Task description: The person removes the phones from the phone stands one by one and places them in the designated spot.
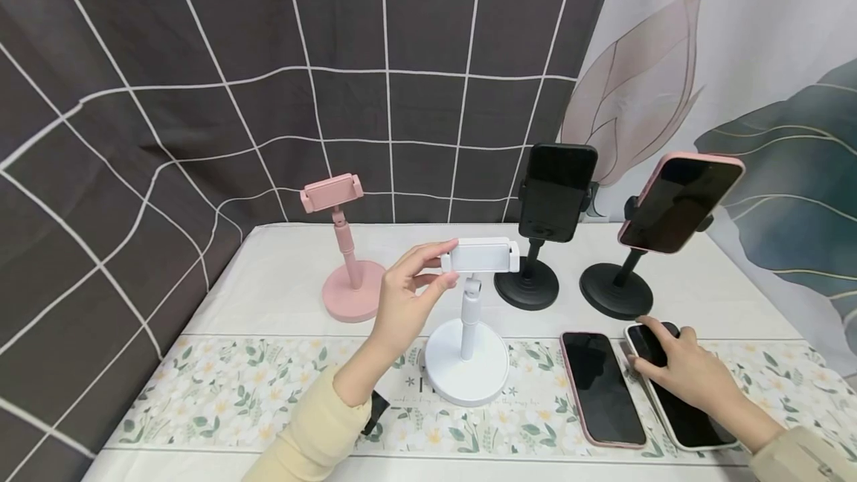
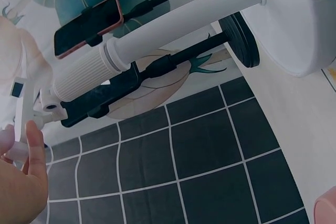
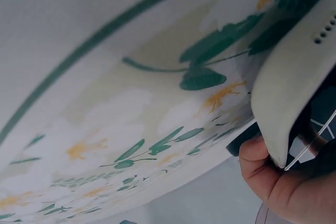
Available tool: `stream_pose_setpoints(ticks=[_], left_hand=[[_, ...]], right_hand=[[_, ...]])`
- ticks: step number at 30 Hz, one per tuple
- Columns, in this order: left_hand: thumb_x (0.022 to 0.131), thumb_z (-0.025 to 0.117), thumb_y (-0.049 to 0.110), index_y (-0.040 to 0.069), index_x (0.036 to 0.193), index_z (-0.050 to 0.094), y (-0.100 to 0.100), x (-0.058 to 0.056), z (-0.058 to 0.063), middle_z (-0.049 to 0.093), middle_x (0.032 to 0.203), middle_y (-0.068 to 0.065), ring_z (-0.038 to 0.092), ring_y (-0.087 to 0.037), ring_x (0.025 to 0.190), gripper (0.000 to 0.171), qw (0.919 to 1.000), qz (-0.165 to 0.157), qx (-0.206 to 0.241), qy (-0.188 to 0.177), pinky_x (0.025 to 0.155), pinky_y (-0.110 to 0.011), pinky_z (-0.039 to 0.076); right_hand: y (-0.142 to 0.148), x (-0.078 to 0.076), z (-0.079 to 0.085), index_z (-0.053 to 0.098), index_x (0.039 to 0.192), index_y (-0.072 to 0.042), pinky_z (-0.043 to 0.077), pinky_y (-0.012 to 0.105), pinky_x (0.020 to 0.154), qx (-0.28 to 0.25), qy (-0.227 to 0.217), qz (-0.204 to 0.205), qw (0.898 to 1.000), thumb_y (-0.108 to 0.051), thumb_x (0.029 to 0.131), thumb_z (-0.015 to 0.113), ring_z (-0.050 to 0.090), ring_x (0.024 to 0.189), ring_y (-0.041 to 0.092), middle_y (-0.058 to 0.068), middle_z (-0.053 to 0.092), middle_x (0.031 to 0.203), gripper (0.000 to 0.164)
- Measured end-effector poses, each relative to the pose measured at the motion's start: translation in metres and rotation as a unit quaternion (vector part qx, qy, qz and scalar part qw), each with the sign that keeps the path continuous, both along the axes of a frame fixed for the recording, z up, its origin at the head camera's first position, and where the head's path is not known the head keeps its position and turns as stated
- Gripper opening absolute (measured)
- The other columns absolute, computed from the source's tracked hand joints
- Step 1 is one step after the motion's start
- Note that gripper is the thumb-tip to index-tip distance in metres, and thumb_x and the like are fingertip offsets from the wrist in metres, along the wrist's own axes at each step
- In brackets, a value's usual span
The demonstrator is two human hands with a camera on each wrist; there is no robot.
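My left hand [image 1: 410, 294] pinches the left end of the clamp on a white phone stand [image 1: 466, 341], thumb below and fingers above. The stand's round base rests on the flowered cloth, and its clamp holds no phone. In the left wrist view, the stand's ribbed white stem [image 2: 84, 74] stretches away from the fingertips. At the right, my right hand [image 1: 689, 369] grips the upper part of a white-cased phone [image 1: 699, 422], thumb along its left edge. The right wrist view shows curled fingers [image 3: 262, 174] at the pale case [image 3: 294, 72]. Just left lies a dark-screened phone [image 1: 602, 389] with a pink edge.
Behind stand a pink phone stand [image 1: 352, 292] with a bare clamp and two black stands, one holding a black phone [image 1: 559, 192], the other a pink-cased phone [image 1: 683, 203]. A dark grid-patterned curtain [image 1: 348, 106] hangs behind the table. A small black object [image 1: 376, 411] shows beside the left sleeve.
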State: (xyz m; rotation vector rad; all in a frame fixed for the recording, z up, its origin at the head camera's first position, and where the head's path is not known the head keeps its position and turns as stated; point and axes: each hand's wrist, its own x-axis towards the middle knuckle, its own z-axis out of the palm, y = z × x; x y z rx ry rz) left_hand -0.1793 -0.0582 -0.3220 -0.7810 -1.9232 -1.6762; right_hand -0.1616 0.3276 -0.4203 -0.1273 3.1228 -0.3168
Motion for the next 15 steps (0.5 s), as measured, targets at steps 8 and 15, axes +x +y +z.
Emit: stream_pose_setpoints(ticks=[8, 15], left_hand=[[0.078, 0.065, 0.002, 0.001, 0.116, 0.057, 0.0007, 0.0001, -0.0011, 0.060, 0.112, -0.020, 0.057, -0.021, 0.089, 0.039, 1.0000, 0.005, -0.002, 0.005, 0.073, -0.035, 0.056], [0.078, 0.065, 0.002, 0.003, 0.123, 0.052, 0.0016, 0.0008, -0.0033, 0.057, 0.122, -0.021, 0.057, -0.019, 0.090, 0.046, 0.9999, 0.008, -0.006, 0.006, 0.075, -0.037, 0.055]], right_hand=[[-0.0004, -0.0019, -0.0022, 0.031, 0.129, 0.002, 0.039, 0.039, 0.037, 0.001, 0.002, 0.002, 1.000, -0.040, 0.079, 0.060, 0.045, 0.046, 0.026, 0.046, 0.037, 0.089, 0.071], [-0.0023, -0.0027, -0.0054, 0.035, 0.127, 0.006, 0.046, 0.059, 0.051, 0.011, 0.011, -0.004, 1.000, -0.032, 0.077, 0.063, 0.049, 0.067, 0.050, 0.050, 0.035, 0.095, 0.068]])
